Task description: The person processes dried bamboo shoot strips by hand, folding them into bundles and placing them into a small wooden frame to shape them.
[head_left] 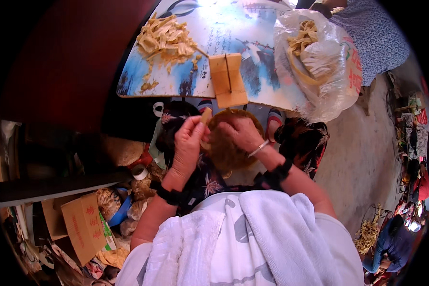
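Pinched upright between the thumb and fingers of my left hand [189,139] is a short pale yellow dried strip [206,116]. My right hand [243,134] is close by on the right, its fingers curled downward; their tips, and anything in them, are hidden. Both hands are over a round yellow-brown basin [231,159] between my knees. Just beyond them a hinged-looking wooden board [227,78] with a thin dark blade across it overhangs the table's near edge. At the far left of the table [229,28] lies a pile of similar yellow strips [164,40].
A clear plastic bag [336,78] with longer yellow strips hangs over the table's right edge. Someone in patterned cloth [374,35] is beyond it. Cardboard boxes [83,226] and bags crowd the lower left. Another person [396,245] is bent over at the far lower right.
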Action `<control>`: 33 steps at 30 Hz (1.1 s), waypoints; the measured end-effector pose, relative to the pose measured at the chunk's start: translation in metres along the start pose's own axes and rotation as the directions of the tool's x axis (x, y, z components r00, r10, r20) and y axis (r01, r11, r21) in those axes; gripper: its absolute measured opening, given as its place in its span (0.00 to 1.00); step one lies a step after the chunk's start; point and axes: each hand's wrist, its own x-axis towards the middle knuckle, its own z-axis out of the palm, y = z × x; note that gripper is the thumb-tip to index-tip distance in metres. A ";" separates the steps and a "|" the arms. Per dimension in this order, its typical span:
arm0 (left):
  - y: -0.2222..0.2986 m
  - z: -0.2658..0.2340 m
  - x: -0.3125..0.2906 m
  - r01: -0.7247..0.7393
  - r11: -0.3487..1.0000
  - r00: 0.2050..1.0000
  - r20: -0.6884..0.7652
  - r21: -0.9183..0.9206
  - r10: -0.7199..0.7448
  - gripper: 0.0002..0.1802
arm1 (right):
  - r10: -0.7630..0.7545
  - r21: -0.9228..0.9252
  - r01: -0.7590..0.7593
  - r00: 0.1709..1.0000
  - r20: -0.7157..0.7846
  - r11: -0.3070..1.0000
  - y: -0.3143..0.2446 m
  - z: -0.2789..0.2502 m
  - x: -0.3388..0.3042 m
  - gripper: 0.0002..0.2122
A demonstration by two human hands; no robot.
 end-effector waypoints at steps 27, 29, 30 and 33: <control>-0.029 0.030 -0.031 0.035 0.726 0.897 0.298 0.686 -0.325 0.08 | -0.319 -0.127 0.293 0.881 -0.348 0.948 -0.051 -0.015 -0.081 0.06; -0.015 0.028 -0.032 -0.581 0.194 0.796 0.602 0.790 -0.069 0.08 | -0.089 0.139 0.140 0.942 -0.323 0.980 -0.036 -0.006 -0.087 0.07; 0.004 0.034 -0.037 -0.605 0.110 0.790 0.612 0.789 -0.046 0.08 | 0.102 0.351 -0.014 0.967 -0.235 0.936 -0.031 0.000 -0.091 0.07; 0.048 0.056 -0.046 -0.643 -0.052 0.761 0.645 0.764 0.067 0.09 | 0.429 0.732 -0.311 0.903 0.028 0.607 -0.015 0.006 -0.086 0.09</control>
